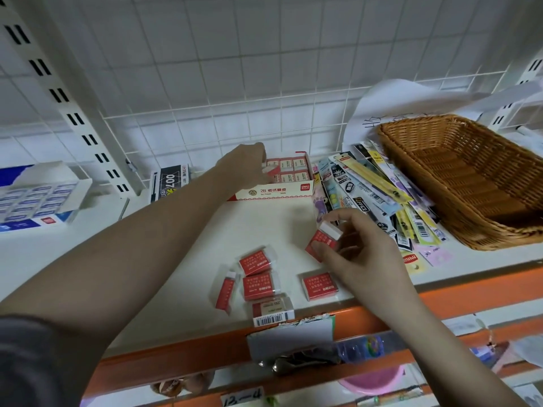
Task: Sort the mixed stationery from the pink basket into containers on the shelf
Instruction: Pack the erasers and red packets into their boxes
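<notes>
- The left hand (245, 164) reaches to the back of the white shelf (273, 224) and into the red-and-white cardboard display box (282, 189) of erasers, at its left end. Its fingers curl down around a white eraser (268, 169) at the edge of the packed rows.
- The right hand (361, 254) hovers over the middle of the shelf, its fingers pinching a red-sleeved white eraser (324, 240), which is tilted and lifted off the surface.
- Five more red-wrapped erasers in clear plastic (258, 277) lie loose on the shelf near its front edge, below and to the left of the right hand. Four cluster together, one showing a barcode, and one (319, 286) lies just beside the right wrist.
- A heap of long, flat packets of pen refills (376, 195) sprawls to the right of the display box, leaning against a brown woven wicker basket (470, 183) at the shelf's right end.
- A blue-and-white box of erasers (38, 198) sits at the far left, and a black-and-white box marked 007 (170, 183) stands between it and the red box.
- Under the orange shelf edge (440, 298), part of a pink basket (373, 380) shows on a lower level.
</notes>
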Demonstrator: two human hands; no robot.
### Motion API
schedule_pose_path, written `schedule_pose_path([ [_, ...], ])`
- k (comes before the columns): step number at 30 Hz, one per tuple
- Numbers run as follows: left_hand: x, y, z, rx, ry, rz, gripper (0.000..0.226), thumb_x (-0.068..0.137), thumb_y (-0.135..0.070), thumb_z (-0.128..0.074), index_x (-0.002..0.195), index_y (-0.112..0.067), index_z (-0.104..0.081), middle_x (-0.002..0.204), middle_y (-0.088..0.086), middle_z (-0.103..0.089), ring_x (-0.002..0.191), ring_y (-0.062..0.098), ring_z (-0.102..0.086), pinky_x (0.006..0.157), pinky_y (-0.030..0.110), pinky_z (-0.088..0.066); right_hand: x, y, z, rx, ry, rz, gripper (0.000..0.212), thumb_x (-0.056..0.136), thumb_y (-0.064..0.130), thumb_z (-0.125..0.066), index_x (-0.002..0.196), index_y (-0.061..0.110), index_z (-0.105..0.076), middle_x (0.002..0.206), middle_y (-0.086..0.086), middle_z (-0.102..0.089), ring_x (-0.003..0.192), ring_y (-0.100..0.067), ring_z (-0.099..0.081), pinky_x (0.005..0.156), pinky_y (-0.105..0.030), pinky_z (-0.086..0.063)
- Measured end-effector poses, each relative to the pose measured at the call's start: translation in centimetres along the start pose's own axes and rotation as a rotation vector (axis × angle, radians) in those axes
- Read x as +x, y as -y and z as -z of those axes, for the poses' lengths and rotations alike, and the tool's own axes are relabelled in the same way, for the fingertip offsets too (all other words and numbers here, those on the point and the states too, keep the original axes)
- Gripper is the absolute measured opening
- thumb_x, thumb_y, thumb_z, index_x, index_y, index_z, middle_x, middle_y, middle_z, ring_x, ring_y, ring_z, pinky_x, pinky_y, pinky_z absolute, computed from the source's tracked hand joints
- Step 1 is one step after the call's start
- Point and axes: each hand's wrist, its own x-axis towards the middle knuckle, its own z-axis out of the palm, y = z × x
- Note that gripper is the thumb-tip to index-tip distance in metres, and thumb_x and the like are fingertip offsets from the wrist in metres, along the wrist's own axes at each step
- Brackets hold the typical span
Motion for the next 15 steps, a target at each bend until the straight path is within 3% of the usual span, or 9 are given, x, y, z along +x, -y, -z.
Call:
schedule_pose_path([
  [3, -0.1, -0.4, 0.1, -0.121, -0.016, -0.053, 0.033, 0.09, -0.031, -0.059, 0.118, -0.018, -0.049, 0.091, -0.003, -0.056, 0.059, 0.009, -0.052, 0.049, 0.019, -0.038, 0.1, 0.0, 0.2, 0.012, -0.008, 0.009, 0.035, 0.077, 0.01, -0.074, 0.105, 0.023, -0.059, 0.08, 0.033, -0.058, 0.069, 0.003, -0.056, 0.059, -0.006, -0.042],
  [5, -0.4, -0.6, 0.2, -0.162, -0.076, -0.041, 0.025, 0.091, -0.03, -0.053, 0.115, -0.022, -0.055, 0.087, -0.008, -0.059, 0.057, 0.006, -0.053, 0.05, 0.017, -0.038, 0.4, 0.2, 0.7, 0.011, -0.026, 0.033, 0.04, 0.079, 0.007, -0.071, 0.108, 0.03, -0.056, 0.081, 0.037, -0.056, 0.068, 0.004, -0.056, 0.058, -0.005, -0.041],
  [8, -0.6, -0.1, -0.2, -0.056, -0.039, -0.006, 0.034, 0.087, -0.044, -0.059, 0.113, -0.022, -0.062, 0.105, -0.005, -0.063, 0.08, 0.014, -0.061, 0.067, 0.023, -0.041, 1.3, 0.4, 1.7, 0.013, -0.055, 0.047, 0.037, 0.081, 0.008, -0.071, 0.103, 0.035, -0.06, 0.085, 0.036, -0.057, 0.066, -0.003, -0.058, 0.058, -0.008, -0.043],
  [11, -0.5, 0.5, -0.5, -0.047, 0.028, -0.015, 0.046, 0.085, -0.052, -0.059, 0.12, -0.023, -0.062, 0.13, 0.0, -0.056, 0.099, 0.017, -0.058, 0.074, 0.025, -0.039, 2.4, 0.9, 2.7, 0.024, -0.072, 0.058, 0.039, 0.078, 0.012, -0.073, 0.097, 0.043, -0.058, 0.082, 0.027, -0.059, 0.066, -0.005, -0.058, 0.058, -0.013, -0.048],
  [13, -0.7, 0.5, -0.1, 0.005, 0.064, -0.015, 0.047, 0.09, -0.052, -0.051, 0.128, -0.026, -0.058, 0.127, 0.003, -0.058, 0.098, 0.017, -0.056, 0.081, 0.026, -0.037, 3.0, 1.3, 3.4, 0.039, -0.089, 0.064, 0.039, 0.077, 0.012, -0.074, 0.095, 0.042, -0.057, 0.081, 0.018, -0.059, 0.065, -0.005, -0.059, 0.059, -0.018, -0.05],
  [15, -1.0, 0.3, 0.4, 0.076, 0.107, -0.006, 0.043, 0.097, -0.048, -0.039, 0.132, -0.028, -0.054, 0.111, 0.007, -0.062, 0.085, 0.018, -0.053, 0.077, 0.029, -0.037, 3.4, 1.6, 3.9, 0.022, -0.08, 0.07, 0.034, 0.077, 0.012, -0.074, 0.092, 0.039, -0.059, 0.086, 0.013, -0.06, 0.067, -0.006, -0.06, 0.063, -0.027, -0.053],
])
